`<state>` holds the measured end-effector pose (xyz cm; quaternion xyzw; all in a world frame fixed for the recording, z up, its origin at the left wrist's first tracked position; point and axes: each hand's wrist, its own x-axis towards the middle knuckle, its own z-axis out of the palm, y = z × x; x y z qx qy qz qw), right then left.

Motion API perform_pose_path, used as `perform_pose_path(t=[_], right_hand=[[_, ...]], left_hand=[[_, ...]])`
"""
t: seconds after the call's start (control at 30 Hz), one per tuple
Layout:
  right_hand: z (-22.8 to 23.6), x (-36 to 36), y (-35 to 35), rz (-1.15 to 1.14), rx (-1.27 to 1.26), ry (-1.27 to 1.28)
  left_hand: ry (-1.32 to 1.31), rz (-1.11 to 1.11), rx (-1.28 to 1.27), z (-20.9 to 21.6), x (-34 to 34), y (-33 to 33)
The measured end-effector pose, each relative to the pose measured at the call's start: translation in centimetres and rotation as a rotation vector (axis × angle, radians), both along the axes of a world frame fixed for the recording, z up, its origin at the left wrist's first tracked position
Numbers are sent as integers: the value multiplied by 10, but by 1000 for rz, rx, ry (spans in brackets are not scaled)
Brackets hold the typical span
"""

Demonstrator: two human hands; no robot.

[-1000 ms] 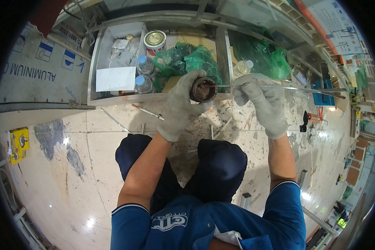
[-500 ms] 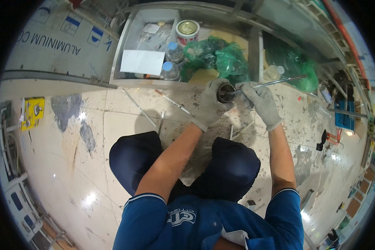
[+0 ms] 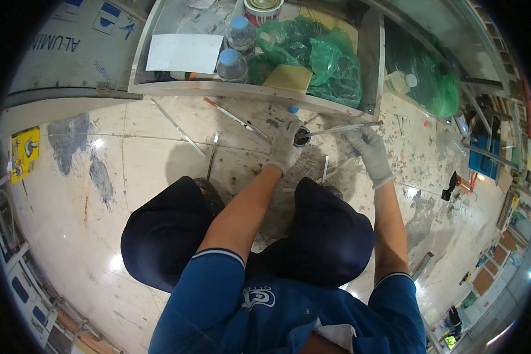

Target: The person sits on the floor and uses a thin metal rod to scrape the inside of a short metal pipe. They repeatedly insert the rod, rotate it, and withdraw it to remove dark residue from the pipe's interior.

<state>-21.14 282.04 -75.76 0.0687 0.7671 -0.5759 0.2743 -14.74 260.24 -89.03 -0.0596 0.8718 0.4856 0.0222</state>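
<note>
My left hand (image 3: pixel 286 146), in a pale work glove, is wrapped round a small dark jar (image 3: pixel 301 137) with its mouth facing up. One end of a thin metal rod (image 3: pixel 335 130) is inside the jar's mouth; the rest slants out to the right. My gloved right hand (image 3: pixel 369 154) has its fingers curled at the rod's middle, gripping it; the fingertips are partly hidden. What the jar contains is too dark to make out. Both hands are over the floor in front of my knees, just this side of an open-fronted cabinet (image 3: pixel 218 90).
The cabinet contains capped bottles (image 3: pixel 232 66), a tin (image 3: pixel 263 12), green plastic bags (image 3: pixel 336 65) and a white sheet (image 3: pixel 184 53). A blue cap (image 3: pixel 293 110) and thin strips (image 3: pixel 179 127) lie on the stained floor. A blue crate (image 3: pixel 484 156) and an orange-handled tool (image 3: pixel 466 183) are at right.
The cabinet sits higher in view as the view shifts. Both hands have come nearer my knees with the jar and rod. The blue cap on the floor now shows.
</note>
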Motion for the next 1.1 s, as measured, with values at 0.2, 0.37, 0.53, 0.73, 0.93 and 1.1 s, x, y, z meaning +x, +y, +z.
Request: perform_pose_path(t=[0.2,0.37,0.53,0.73,0.93,1.1], right_hand=[[-24,28,21,-89,113,-76],[-9,25,13,269,318,-117],[42,-15,-58,608,280,415],[82,-119,-196,498,443,891],[64,-165,-280,700,782,1011],[66,-175,-259,643,792,1082]], left_hand=[[115,-64,-56,-33,-6,8],[20,-23,-91,-7,1,1],[-89,291,-53,28,20,1],[39,499,-2,38,6,-8],[234,516,34,68,-10,-13],[367,498,132,111,-27,-26]])
